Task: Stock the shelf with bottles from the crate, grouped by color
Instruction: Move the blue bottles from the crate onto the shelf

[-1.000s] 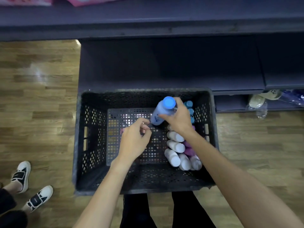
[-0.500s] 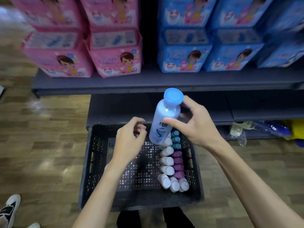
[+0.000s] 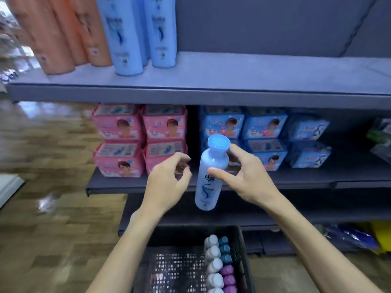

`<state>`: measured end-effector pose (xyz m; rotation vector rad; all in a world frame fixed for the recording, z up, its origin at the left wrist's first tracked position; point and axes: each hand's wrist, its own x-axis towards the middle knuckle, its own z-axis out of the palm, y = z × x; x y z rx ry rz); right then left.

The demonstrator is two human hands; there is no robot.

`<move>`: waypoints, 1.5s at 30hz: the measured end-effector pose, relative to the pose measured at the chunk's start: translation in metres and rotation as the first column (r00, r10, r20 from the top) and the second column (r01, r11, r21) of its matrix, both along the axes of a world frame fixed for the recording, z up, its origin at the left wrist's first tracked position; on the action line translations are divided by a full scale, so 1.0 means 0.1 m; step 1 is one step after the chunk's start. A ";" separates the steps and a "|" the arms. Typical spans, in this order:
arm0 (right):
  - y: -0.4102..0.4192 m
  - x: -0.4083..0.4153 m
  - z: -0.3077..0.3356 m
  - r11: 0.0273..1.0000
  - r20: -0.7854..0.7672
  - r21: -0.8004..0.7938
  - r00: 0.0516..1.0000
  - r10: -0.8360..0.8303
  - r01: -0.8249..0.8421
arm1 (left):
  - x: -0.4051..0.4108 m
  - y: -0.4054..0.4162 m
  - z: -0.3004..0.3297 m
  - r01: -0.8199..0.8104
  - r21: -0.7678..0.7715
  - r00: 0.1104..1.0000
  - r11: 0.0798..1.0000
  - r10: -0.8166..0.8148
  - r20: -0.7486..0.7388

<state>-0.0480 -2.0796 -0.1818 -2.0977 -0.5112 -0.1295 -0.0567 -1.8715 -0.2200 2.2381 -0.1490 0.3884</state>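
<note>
Fingers (image 3: 215,171) of the right hand (image 3: 249,182) pinch the upper body of the pale blue bottle (image 3: 209,176), held upright in the air above the crate (image 3: 243,261); the left hand (image 3: 167,185) hovers beside it, loosely curled and empty. The carry step looks underway: next it likely belongs on the upper shelf (image 3: 232,72), beside the blue bottles (image 3: 139,32) near its left end. Its label is too blurred to read.

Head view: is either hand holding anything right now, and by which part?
The right hand holds the light blue bottle upright by its upper body, just below the cap. The left hand beside it holds nothing.
</note>
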 end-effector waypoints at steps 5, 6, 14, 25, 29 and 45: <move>0.05 0.05 0.53 0.999 0.116 -0.032 0.993 -0.006 0.010 | 0.06 0.11 0.61 -0.018 0.138 0.988 0.990 -0.004 0.154; 0.05 0.06 0.65 1.000 0.144 -0.030 0.990 -0.005 0.009 | 0.07 0.13 0.73 -0.028 0.168 0.982 0.985 -0.005 0.190; 0.10 0.21 1.73 0.998 0.343 -0.068 0.939 0.007 0.017 | 0.22 0.24 1.72 -0.124 0.297 0.925 0.947 0.002 0.380; 0.29 0.47 2.72 0.992 0.416 -0.121 0.909 0.010 0.044 | 0.43 0.38 2.55 -0.214 0.403 0.901 0.890 0.021 0.432; 0.38 0.65 2.84 0.987 0.426 -0.141 0.905 -0.009 0.077 | 0.47 0.42 2.63 -0.214 0.404 0.902 0.889 0.022 0.431; 0.67 1.16 2.60 0.963 0.240 -0.240 0.969 -0.067 0.126 | 0.71 0.56 2.56 -0.213 0.439 0.918 0.873 0.025 0.396</move>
